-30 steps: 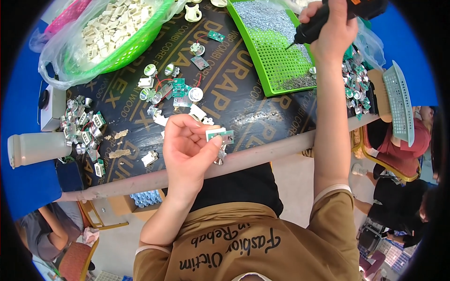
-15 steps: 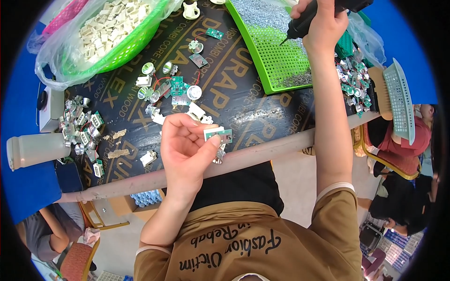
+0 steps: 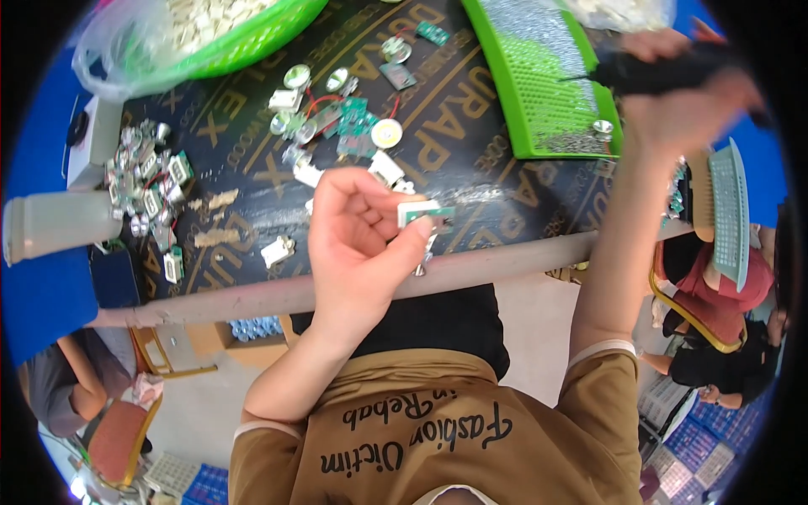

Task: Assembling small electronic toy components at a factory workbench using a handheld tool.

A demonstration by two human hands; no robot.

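My left hand (image 3: 358, 248) pinches a small green circuit board with a white plastic housing (image 3: 412, 210) between thumb and fingers, just above the table's near edge. A shiny metal piece sticks out below it, partly hidden by the thumb. On the right, my right hand (image 3: 694, 105), smeared by motion, is wrapped round a black electric screwdriver (image 3: 661, 71). The screwdriver lies nearly level, its thin tip pointing left over a lime-green perforated tray (image 3: 515, 93) of small screws.
Reflectors, wires and boards (image 3: 358, 122) lie mid-table. Another heap of lamp parts (image 3: 147, 185) sits at the left, beside a translucent container (image 3: 63, 225). A green basket (image 3: 252, 55) of white housings stands far left. Other people sit beyond both ends of the table.
My right hand has swung rightward with the screwdriver, which has tilted from pointing down-left to nearly level. The left hand keeps its pinch on the board. The whole view has shifted.
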